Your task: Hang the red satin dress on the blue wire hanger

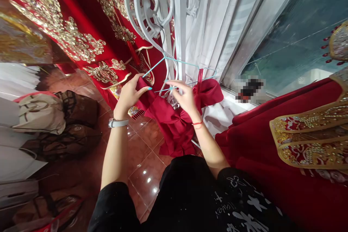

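Note:
A light blue hanger (182,60) hangs by its dark hook from the scrolls of a white metal stand (178,18). On it is a dark red dress (174,116) with a gathered front; one strap loops over the hanger's right part. My left hand (132,94), with a grey watch on the wrist, grips the dress's red cloth at the hanger's left end, thumb stretched along it. My right hand (185,96), with a red string at the wrist, is at the hanger's lower bar. Its fingers and thumb are apart, the thumb tip by the bar.
Red garments with gold sequins (73,40) hang at the left behind the stand. Bags (40,112) stand on the shiny tiled floor (141,152). At right are a red embroidered costume (307,134), a white curtain (223,18) and a glass pane (293,40).

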`<action>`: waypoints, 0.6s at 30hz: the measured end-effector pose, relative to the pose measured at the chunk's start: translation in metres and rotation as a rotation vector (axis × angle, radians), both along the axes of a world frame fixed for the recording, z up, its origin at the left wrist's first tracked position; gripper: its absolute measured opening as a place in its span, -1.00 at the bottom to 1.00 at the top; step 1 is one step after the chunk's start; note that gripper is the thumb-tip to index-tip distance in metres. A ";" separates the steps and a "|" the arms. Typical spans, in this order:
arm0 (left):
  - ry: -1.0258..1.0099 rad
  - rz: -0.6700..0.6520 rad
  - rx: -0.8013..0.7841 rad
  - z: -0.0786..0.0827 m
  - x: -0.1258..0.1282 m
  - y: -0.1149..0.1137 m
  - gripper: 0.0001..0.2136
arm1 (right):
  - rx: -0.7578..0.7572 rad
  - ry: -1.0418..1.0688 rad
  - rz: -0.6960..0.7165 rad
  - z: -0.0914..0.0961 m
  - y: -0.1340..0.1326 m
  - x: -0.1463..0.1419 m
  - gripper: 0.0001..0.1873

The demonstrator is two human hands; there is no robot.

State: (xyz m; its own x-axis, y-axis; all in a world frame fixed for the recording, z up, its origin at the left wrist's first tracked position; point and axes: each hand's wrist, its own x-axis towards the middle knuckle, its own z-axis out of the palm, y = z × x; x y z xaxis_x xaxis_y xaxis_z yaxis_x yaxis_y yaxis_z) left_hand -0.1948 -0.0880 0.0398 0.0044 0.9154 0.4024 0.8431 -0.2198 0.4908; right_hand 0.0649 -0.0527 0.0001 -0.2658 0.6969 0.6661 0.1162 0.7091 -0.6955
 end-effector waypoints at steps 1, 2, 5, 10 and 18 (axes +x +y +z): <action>-0.008 -0.024 0.025 -0.001 0.000 -0.001 -0.50 | 0.021 0.057 -0.157 0.000 -0.001 0.026 -0.58; -0.015 -0.048 0.076 -0.002 0.003 -0.003 -0.49 | 0.037 0.106 -0.334 -0.002 0.001 0.052 -0.58; -0.004 0.019 0.382 -0.007 0.026 -0.009 -0.55 | 0.032 0.001 -0.604 -0.013 0.013 0.121 -0.59; 0.131 -0.114 0.308 -0.019 0.114 0.008 -0.77 | -0.055 -0.299 -0.568 -0.040 0.025 0.154 -0.66; 0.242 -0.117 -0.187 -0.029 0.204 0.061 -0.62 | -0.036 -0.117 -0.685 -0.044 0.024 0.145 -0.72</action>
State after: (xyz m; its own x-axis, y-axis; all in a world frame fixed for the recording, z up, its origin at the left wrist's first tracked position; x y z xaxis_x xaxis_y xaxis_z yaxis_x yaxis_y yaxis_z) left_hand 0.0092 -0.0272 0.0110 0.1894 0.9611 0.2012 0.9145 -0.2473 0.3201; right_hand 0.2103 -0.0282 -0.0434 0.1732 0.7543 0.6332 0.6050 0.4258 -0.6728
